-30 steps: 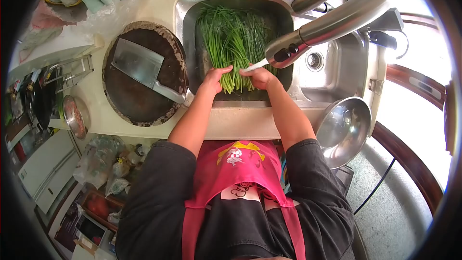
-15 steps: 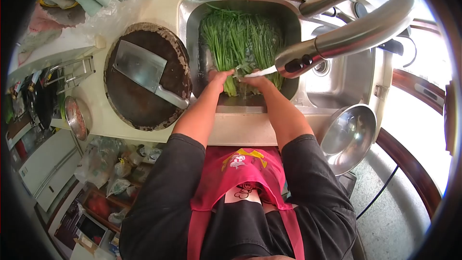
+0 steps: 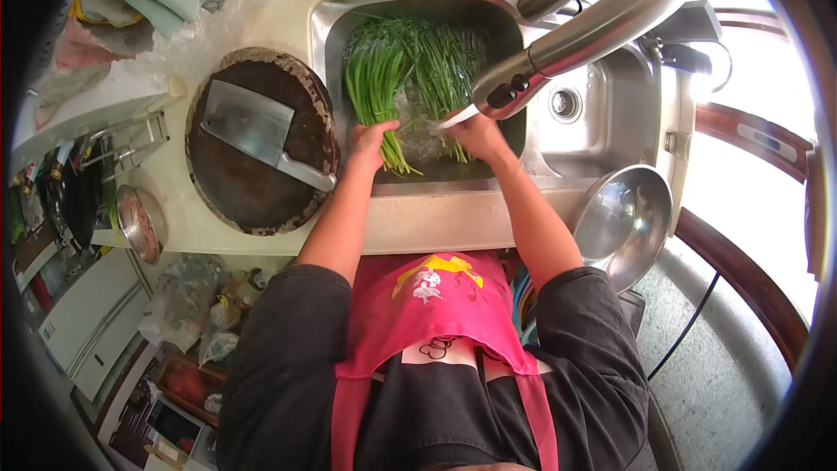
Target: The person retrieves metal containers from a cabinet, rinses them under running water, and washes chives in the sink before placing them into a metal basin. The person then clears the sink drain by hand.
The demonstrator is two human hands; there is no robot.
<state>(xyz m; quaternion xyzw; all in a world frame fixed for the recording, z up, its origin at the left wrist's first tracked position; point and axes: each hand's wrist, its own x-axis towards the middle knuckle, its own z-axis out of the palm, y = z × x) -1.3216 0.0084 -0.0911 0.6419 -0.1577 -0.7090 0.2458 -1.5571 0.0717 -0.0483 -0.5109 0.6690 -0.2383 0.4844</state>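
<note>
Greens [image 3: 375, 78] are seen in the sink [image 3: 320, 30], near the tap [image 3: 602, 26], whose top is cut off. By the left hand [image 3: 368, 145] their stems are pinched, fingers partly hidden; by the right hand [image 3: 479, 136] others are touched, its opening cannot be told.

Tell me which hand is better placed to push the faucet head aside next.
Right, I'd judge: the right hand is just beside the faucet head and its stream, while the left hand is farther off, gripping green stalks.
</note>
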